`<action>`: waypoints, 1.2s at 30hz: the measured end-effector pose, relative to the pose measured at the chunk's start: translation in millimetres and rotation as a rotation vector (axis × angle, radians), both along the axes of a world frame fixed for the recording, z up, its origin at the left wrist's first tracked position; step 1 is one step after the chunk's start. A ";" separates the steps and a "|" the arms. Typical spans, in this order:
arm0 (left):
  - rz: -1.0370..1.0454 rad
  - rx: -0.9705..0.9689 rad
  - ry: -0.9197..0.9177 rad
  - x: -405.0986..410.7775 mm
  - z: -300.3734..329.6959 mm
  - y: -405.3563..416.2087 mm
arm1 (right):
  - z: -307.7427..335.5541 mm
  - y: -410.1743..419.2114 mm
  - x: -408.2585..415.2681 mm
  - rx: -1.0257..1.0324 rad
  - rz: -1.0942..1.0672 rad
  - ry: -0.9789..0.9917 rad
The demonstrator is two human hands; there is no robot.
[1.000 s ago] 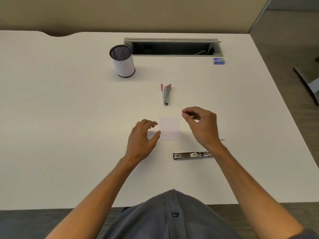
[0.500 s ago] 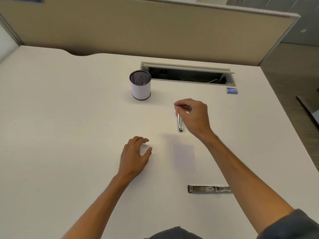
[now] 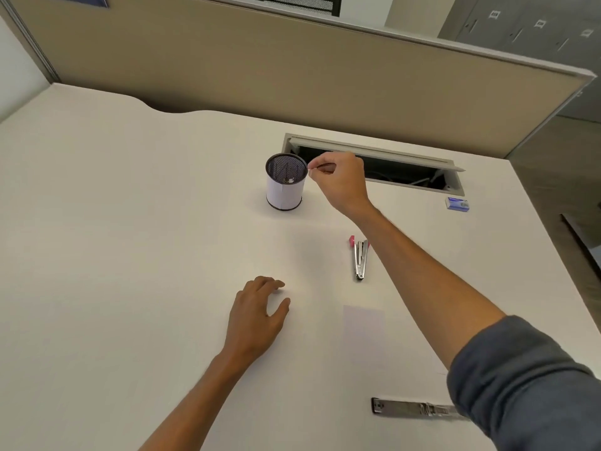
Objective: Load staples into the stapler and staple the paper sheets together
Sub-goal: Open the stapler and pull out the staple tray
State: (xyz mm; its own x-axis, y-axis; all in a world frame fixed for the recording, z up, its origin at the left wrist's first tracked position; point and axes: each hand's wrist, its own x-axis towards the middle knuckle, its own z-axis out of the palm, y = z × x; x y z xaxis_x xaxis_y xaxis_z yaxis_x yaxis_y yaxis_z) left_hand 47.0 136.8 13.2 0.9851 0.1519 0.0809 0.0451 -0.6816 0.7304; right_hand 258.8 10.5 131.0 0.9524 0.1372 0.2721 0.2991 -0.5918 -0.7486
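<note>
My right hand reaches to the rim of the black mesh cup, thumb and forefinger pinching something tiny that I cannot make out. My left hand rests on the desk, fingers relaxed, holding nothing. A small pale paper sheet lies flat to its right. The silver stapler lies near the front edge, partly behind my right sleeve. A metal staple remover with pink grips lies under my right forearm. A blue staple box sits at the far right.
A recessed cable tray opens in the white desk behind the cup. A tan partition wall runs along the back edge. The desk's right edge drops to grey floor.
My right hand moved from above the paper, past the staple remover, up to the mesh cup's rim, still pinching. My left hand drew left off the paper. The camera view tilted up.
</note>
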 end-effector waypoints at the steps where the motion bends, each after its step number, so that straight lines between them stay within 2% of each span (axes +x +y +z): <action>1: 0.003 -0.002 -0.002 1.9 -0.4 2.6 | -0.1 5.4 5.9 -0.014 0.005 0.003; 9: 0.029 -0.029 -0.018 6.6 -1.3 14.2 | -0.9 33.3 33.1 -0.133 0.055 0.041; 18: 0.026 -0.030 -0.018 0.9 -1.1 12.2 | 4.0 27.0 35.4 -0.088 0.091 0.039; 29: -0.001 0.007 -0.020 -12.8 7.8 -14.5 | 14.5 -47.5 -21.4 -0.063 0.118 -0.006; 36: -0.025 0.023 -0.036 -23.6 10.9 -46.6 | 1.3 -116.4 -51.8 -0.156 0.080 -0.030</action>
